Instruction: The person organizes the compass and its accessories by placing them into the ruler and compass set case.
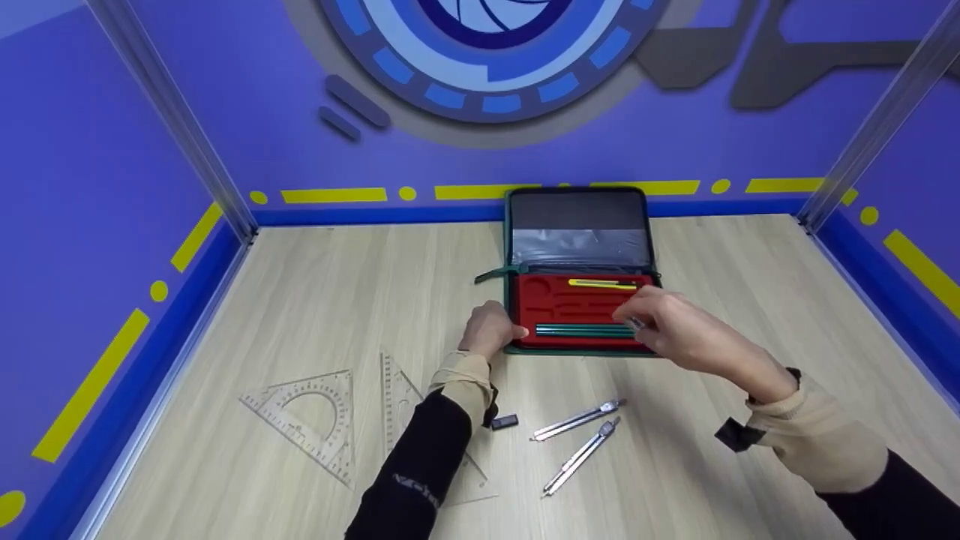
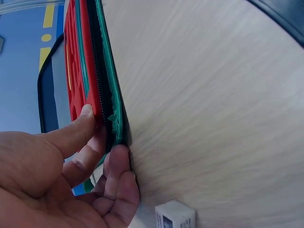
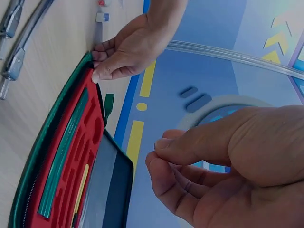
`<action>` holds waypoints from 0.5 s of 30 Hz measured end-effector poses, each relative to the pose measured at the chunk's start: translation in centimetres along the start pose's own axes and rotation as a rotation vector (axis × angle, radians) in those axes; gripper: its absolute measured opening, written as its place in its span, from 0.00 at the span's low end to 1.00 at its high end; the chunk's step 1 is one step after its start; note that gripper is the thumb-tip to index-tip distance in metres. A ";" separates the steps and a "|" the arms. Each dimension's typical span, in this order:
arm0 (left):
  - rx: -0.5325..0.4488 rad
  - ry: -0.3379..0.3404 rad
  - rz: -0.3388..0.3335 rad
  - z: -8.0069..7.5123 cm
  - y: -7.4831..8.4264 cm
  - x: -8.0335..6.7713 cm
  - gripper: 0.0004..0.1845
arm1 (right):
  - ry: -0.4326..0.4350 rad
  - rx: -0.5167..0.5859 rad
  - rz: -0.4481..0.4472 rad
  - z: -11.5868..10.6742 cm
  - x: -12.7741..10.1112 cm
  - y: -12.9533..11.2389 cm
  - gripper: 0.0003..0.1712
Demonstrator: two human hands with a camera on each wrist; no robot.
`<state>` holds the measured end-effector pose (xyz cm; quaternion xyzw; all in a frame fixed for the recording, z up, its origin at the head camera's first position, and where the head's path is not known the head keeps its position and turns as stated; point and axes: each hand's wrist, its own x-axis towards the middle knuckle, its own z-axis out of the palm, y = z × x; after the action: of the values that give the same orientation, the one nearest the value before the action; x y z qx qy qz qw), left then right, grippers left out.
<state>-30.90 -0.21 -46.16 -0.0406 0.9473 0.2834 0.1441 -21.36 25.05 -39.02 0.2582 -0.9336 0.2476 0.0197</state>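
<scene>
An open green zip case (image 1: 581, 349) lies on the wooden table, its lid leaning on the back wall. Its red foam insert (image 1: 555, 300) holds a yellow pen (image 1: 602, 283) and a long green stick (image 1: 581, 330). My left hand (image 1: 489, 328) grips the case's front left corner (image 2: 116, 121), thumb on the red foam (image 2: 78, 71), fingers against the green edge. My right hand (image 1: 671, 322) hovers over the insert's right end, fingers curled, thumb close to the forefinger (image 3: 159, 164). A small grey bit shows at its fingertips in the head view; whether it is held is unclear.
Two metal compasses (image 1: 576, 421) (image 1: 581, 455) lie in front of the case, with a small dark box (image 1: 505, 421) to their left. Two clear set squares (image 1: 311, 420) (image 1: 401, 397) lie front left. Blue walls close the table on three sides.
</scene>
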 end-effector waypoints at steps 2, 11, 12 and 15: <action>-0.003 0.001 -0.002 0.0 -0.1 0.0 0.24 | 0.013 -0.005 -0.006 -0.1 0.4 0.3 0.15; -0.003 -0.005 -0.005 0.0 -0.1 0.1 0.24 | 0.024 0.017 0.048 -0.5 2.6 1.7 0.14; -0.006 -0.007 -0.005 0.0 -0.1 0.1 0.24 | 0.022 0.016 0.051 -0.6 2.8 1.9 0.14; -0.013 -0.011 0.002 0.0 0.0 0.2 0.24 | 0.022 0.003 0.056 -0.6 3.6 2.5 0.13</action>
<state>-31.07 -0.22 -46.28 -0.0393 0.9446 0.2900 0.1488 -25.79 25.46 -38.97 0.2291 -0.9398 0.2524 0.0224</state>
